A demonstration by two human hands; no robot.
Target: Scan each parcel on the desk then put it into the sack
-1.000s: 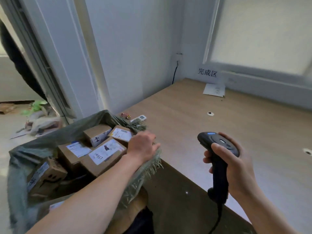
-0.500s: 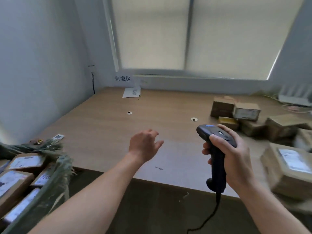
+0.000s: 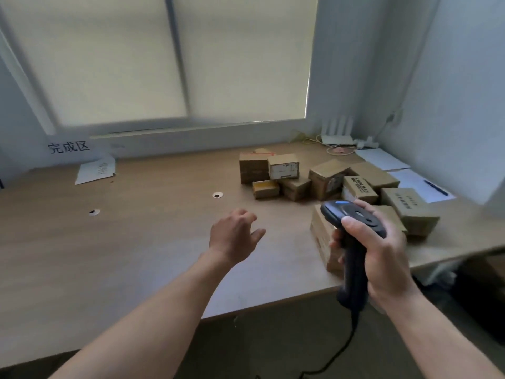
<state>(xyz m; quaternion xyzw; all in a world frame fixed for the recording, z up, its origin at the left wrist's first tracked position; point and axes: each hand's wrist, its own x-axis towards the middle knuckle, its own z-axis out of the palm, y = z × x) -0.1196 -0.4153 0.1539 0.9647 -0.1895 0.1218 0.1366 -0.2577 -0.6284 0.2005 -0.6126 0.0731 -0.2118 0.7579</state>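
On the desk (image 3: 131,250), far right side, a heap of cardboard parcels (image 3: 326,177) sits below the window. Right hand (image 3: 385,258) grasps a black scanner (image 3: 352,218) by its handle, thumb on top, held in front of the nearest parcel (image 3: 323,240), which lies near the desk's front edge. Left hand (image 3: 235,237) hovers over bare desk left of that parcel, fingers loose, holding nothing. Loose paper (image 3: 95,170) lies far left.

Brown cardboard parcels (image 3: 328,179), one yellow-taped; black scanner (image 3: 352,242), blue button; pale wood desk (image 3: 136,242).
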